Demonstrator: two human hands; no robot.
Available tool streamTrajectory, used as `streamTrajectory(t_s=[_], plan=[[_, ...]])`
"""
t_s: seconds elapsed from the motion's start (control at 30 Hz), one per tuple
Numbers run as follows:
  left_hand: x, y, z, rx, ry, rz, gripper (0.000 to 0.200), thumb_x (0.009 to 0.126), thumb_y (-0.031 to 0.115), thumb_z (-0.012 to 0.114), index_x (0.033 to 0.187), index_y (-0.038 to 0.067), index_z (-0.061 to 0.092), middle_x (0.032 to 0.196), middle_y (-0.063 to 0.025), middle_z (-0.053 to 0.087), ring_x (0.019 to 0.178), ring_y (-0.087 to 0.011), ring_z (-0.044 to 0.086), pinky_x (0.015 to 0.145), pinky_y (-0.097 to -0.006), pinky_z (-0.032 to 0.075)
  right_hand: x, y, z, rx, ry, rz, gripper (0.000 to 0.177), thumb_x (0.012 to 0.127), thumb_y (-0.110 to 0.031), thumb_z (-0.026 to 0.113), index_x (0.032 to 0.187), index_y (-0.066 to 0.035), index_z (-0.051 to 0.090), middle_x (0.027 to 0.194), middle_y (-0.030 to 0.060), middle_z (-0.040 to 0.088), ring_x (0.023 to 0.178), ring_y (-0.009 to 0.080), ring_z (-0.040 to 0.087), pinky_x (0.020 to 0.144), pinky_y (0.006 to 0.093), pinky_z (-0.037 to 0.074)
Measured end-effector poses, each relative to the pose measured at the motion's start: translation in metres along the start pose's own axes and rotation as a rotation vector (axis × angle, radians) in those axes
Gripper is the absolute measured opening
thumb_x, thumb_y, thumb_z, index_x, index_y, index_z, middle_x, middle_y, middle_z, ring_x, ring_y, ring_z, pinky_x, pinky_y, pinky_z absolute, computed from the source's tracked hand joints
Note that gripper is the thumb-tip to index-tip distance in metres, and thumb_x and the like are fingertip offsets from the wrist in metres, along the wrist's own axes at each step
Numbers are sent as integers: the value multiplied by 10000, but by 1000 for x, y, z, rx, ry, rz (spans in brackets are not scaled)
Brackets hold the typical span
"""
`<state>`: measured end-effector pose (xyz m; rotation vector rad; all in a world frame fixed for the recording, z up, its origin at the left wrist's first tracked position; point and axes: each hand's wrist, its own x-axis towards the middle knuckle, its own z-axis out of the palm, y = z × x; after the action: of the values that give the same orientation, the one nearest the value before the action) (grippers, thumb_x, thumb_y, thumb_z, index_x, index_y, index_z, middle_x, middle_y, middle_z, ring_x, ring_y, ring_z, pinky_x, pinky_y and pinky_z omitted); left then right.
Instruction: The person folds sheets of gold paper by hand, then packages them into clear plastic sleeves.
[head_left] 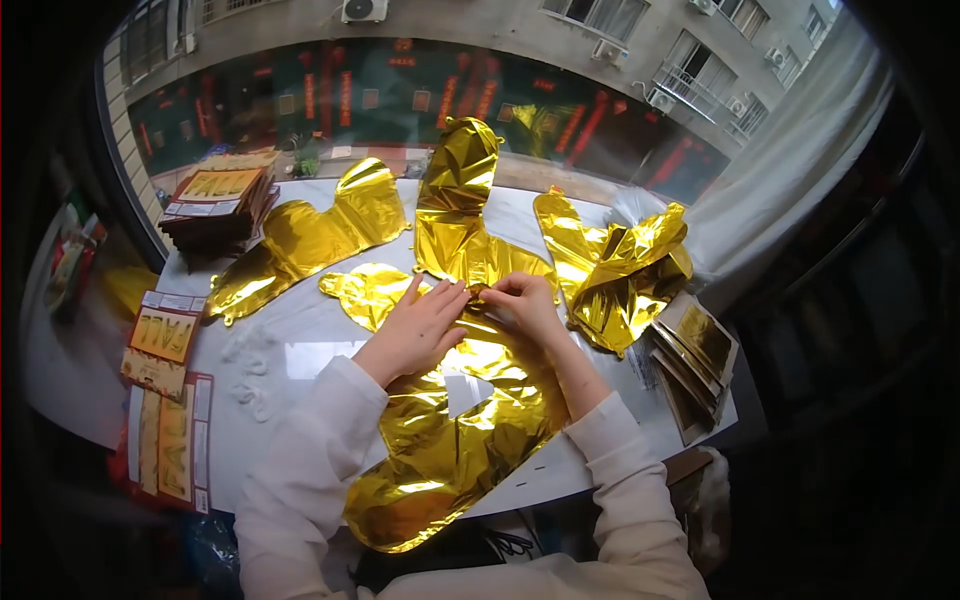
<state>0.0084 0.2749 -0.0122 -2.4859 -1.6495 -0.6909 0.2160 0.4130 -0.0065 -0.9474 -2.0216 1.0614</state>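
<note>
A flat gold foil balloon (520, 400), shaped like a letter A with a triangular hole, lies in front of me and hangs over the table's near edge. My left hand (425, 325) rests on its upper part with fingers stretched out. Beside it my right hand (525, 305) pinches the foil at the balloon's top; the fingertips hide the exact spot. An L-shaped gold foil balloon (455, 195) lies just beyond both hands. Another gold foil piece (365, 290) shows to the left of my left hand.
One flat gold balloon (300, 240) lies at the left, a crumpled gold balloon (630, 265) at the right. Printed packs are stacked at the back left (215, 200); more packs (165, 350) lie along the left edge. Cards (695, 360) stand at the right. A window and curtain (790, 190) lie beyond.
</note>
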Motion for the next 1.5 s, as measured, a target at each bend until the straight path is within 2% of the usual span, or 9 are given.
streamTrajectory(t_s=[0.23, 0.37, 0.43, 0.57, 0.73, 0.93, 1.1, 1.23, 1.5], plan=[[2, 4, -1, -55, -8, -26, 573, 1021, 355, 596, 1494, 43, 508, 1691, -133, 331, 1553, -295, 338, 1273, -573, 200, 15, 14, 0, 417, 47, 131, 173, 1009, -184, 725, 978, -32, 649, 803, -9, 679, 691, 42, 604, 627, 197, 461], [0, 1, 5, -42, -44, -50, 584, 1020, 359, 597, 1505, 50, 495, 1682, -134, 348, 1549, -288, 346, 1272, -583, 194, 7, 7, 5, 490, 160, 40, 79, 1022, -136, 677, 1007, -58, 665, 864, 18, 694, 717, 94, 647, 641, 242, 501], [-1, 1, 6, -10, -19, -43, 613, 1041, 416, 555, 1513, 31, 484, 1639, -136, 421, 1524, -297, 385, 1268, -580, 203, 7, 3, 5, -93, 210, -410, 46, 969, -54, 657, 1006, -72, 677, 928, 56, 694, 777, 208, 700, 677, 332, 558], [-1, 2, 6, -37, 9, -59, 680, 1028, 429, 577, 1540, 3, 438, 1620, -190, 422, 1522, -341, 375, 1269, -580, 200, -11, -30, 1, -523, -5, -570, 158, 837, -102, 700, 990, -68, 720, 945, 98, 662, 875, 335, 693, 755, 414, 585], [0, 0, 10, -74, 54, -149, 817, 967, 417, 660, 1559, -45, 338, 1592, -282, 375, 1522, -425, 325, 1263, -579, 215, -18, -34, -5, -570, -70, -599, 135, 869, -145, 703, 981, -77, 737, 953, 75, 663, 868, 311, 692, 732, 410, 586], [0, 8, -2, -76, 39, -188, 762, 965, 410, 663, 1532, -16, 385, 1592, -263, 360, 1493, -432, 355, 1242, -609, 240, -5, -13, 2, -435, 3, -500, 85, 875, -92, 731, 933, -38, 761, 900, 93, 692, 799, 304, 709, 716, 386, 578], [1, 5, -3, -133, -53, -221, 702, 973, 423, 651, 1510, 33, 425, 1628, -239, 305, 1509, -417, 340, 1231, -653, 219, 1, -6, 5, -81, 71, -195, 111, 786, -32, 833, 844, 12, 749, 832, 81, 695, 719, 211, 706, 689, 328, 565], [-1, 4, 7, 20, 19, -179, 708, 1000, 461, 600, 1564, 77, 411, 1673, -188, 303, 1550, -402, 290, 1234, -683, 157, 8, 7, 6, 33, 102, -241, 150, 775, -46, 869, 828, 15, 743, 811, 72, 696, 698, 162, 680, 644, 318, 536], [-1, 5, 4, 63, -36, -158, 656, 1033, 484, 527, 1583, 138, 436, 1700, -128, 318, 1588, -324, 255, 1232, -711, 94, 11, 7, -1, -102, 126, -173, 196, 927, -144, 795, 822, 12, 741, 758, 34, 672, 677, 107, 577, 623, 281, 442]])
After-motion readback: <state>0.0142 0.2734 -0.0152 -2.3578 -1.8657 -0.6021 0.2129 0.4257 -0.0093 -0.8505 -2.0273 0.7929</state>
